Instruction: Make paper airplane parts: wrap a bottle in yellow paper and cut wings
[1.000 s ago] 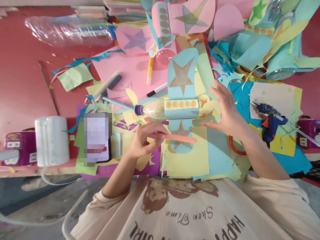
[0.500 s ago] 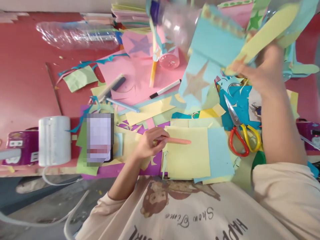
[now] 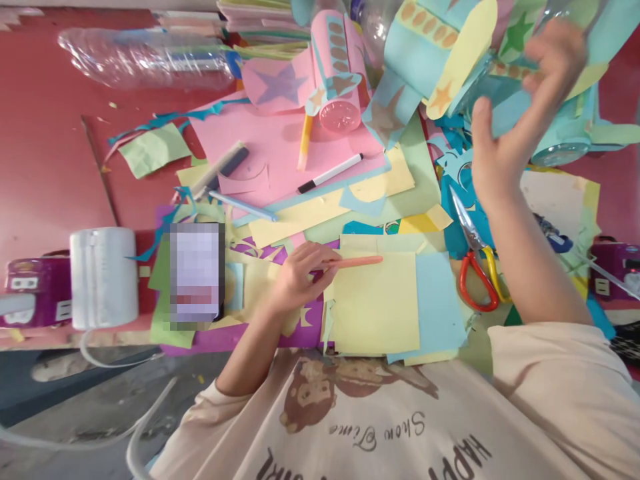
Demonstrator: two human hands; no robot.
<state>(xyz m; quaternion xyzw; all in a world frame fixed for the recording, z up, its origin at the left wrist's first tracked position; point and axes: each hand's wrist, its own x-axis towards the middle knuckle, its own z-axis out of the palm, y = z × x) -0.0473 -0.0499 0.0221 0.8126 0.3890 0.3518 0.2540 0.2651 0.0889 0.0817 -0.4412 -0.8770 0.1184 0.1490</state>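
Observation:
My left hand (image 3: 306, 277) is closed around a slim orange stick (image 3: 357, 261), its kind unclear, which points right over a yellow paper sheet (image 3: 376, 310). A light-blue sheet (image 3: 440, 310) sticks out from under the yellow one. My right hand (image 3: 525, 113) is raised at the upper right, fingers spread and slightly blurred, holding nothing. Just left of it rests a blue paper-wrapped bottle craft (image 3: 417, 50) with a yellow strip (image 3: 465, 57) and star cut-outs. A similar pink bottle craft (image 3: 340, 73) stands beside that. Scissors (image 3: 475, 257) with red and yellow handles lie below my right hand.
A phone with a blurred screen (image 3: 197, 273) and a white box-shaped device (image 3: 104, 279) with a cable are on the left. A plastic-wrapped bundle (image 3: 145, 59) lies at the back. A black-and-white marker (image 3: 330, 173) and paper scraps cover the middle. Another blue bottle craft (image 3: 560, 150) is at right.
My right hand has let go of the blue bottle craft, which now rests at the back beside the pink one. My left hand still holds the orange stick in nearly the same place.

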